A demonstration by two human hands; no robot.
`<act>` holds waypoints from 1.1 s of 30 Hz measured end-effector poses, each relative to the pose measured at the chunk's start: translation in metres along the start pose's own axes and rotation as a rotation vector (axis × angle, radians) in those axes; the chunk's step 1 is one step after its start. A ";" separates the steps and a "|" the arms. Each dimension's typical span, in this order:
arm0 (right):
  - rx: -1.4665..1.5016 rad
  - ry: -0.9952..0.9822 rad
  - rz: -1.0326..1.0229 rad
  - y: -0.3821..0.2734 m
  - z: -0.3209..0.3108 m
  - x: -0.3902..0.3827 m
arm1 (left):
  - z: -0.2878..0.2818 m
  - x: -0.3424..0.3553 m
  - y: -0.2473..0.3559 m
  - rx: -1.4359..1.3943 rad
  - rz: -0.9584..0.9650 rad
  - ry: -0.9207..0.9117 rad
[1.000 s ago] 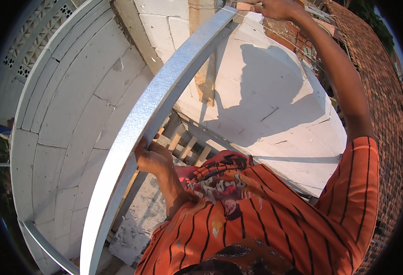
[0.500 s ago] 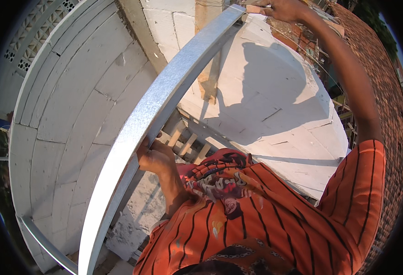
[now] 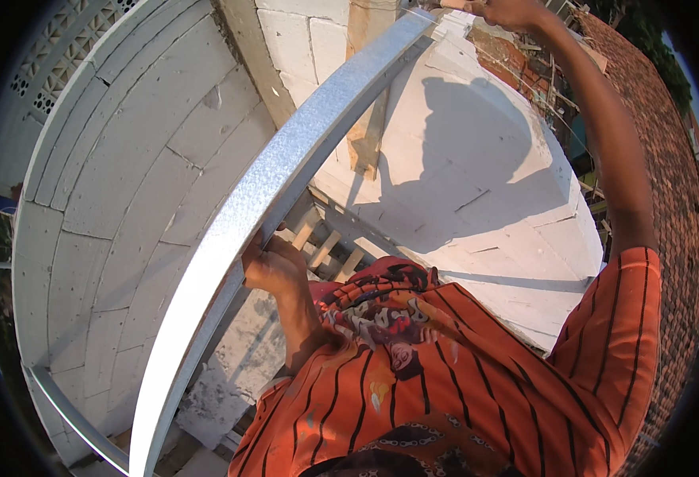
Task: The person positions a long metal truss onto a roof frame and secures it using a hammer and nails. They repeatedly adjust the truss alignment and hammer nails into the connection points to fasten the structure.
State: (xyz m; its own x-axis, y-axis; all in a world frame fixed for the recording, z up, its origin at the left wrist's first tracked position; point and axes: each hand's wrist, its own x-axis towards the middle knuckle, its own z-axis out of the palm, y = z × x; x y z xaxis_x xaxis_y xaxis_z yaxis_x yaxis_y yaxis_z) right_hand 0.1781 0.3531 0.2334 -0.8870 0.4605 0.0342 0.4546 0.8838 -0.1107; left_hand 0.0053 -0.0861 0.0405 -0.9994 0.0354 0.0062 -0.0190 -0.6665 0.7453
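A long, shiny galvanized metal channel (image 3: pixel 274 171) slants across the view from the lower left to the top middle. My left hand (image 3: pixel 276 266) is closed around its lower side near the middle; the channel hides some of the fingers. Up at the top edge, my right hand (image 3: pixel 512 12) is just beyond the channel's far end, fingers bent together and partly cut off by the picture. What they pinch, if anything, I cannot make out. A thin pale string passes close to that end.
Pale block walls stand on the left (image 3: pixel 139 175) and ahead (image 3: pixel 476 183), meeting at a concrete column (image 3: pixel 254 60). A second metal channel (image 3: pixel 75 417) lies at lower left. Wooden pieces (image 3: pixel 325 248) show below. A tiled roof (image 3: pixel 663 199) slopes away on the right.
My right hand has shifted slightly up and right, away from the channel's end. The channel's far end sits slightly farther right in view. My left hand keeps its hold.
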 end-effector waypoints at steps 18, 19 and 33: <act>-0.032 0.062 0.035 -0.013 0.014 -0.002 | 0.003 -0.001 0.004 0.033 -0.014 0.073; -0.038 0.066 0.046 -0.015 0.014 -0.006 | 0.006 -0.001 0.004 0.018 -0.021 0.059; -0.045 0.116 0.069 -0.019 0.013 -0.017 | 0.010 -0.002 0.006 0.014 -0.022 0.026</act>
State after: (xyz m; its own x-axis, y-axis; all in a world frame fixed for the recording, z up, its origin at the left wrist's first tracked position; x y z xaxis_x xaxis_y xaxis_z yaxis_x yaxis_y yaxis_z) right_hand 0.1835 0.3275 0.2220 -0.8392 0.5246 0.1433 0.5198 0.8512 -0.0720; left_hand 0.0080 -0.0829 0.0519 -0.9992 0.0306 -0.0274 -0.0408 -0.6555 0.7541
